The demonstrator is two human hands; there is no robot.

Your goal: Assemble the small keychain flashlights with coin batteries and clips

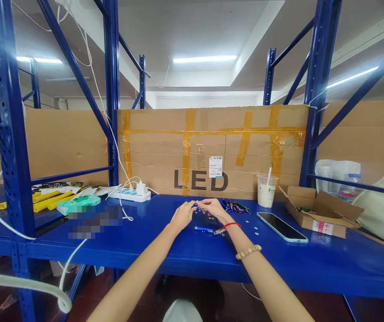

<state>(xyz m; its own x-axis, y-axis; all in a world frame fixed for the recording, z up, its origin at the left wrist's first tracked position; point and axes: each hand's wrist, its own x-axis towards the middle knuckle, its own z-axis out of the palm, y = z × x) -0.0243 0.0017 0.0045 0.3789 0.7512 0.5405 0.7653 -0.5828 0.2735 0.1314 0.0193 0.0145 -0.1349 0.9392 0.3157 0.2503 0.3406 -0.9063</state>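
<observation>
My left hand (pixel 182 215) and my right hand (pixel 213 208) meet over the middle of the blue tabletop, fingertips together. Both are closed in a pinch on a small blue piece (pixel 195 205), mostly hidden by the fingers, so its kind does not show. Below them lies a slim blue metal tube (pixel 203 229), with a silver tube-like piece (pixel 219 230) beside it, partly under my right wrist. A few tiny metal parts (pixel 210 218) lie under my right hand. To its right sits a cluster of coloured carabiner-like clips (pixel 236 206).
Several small silver discs (pixel 256 228) lie near a phone (pixel 282 226). Behind are a drink cup with a straw (pixel 266 190) and an open cardboard box (pixel 322 210). A white power strip (pixel 130 194) is back left. Blue rack posts (pixel 111 89) and a cardboard wall (pixel 155 152) surround the tabletop.
</observation>
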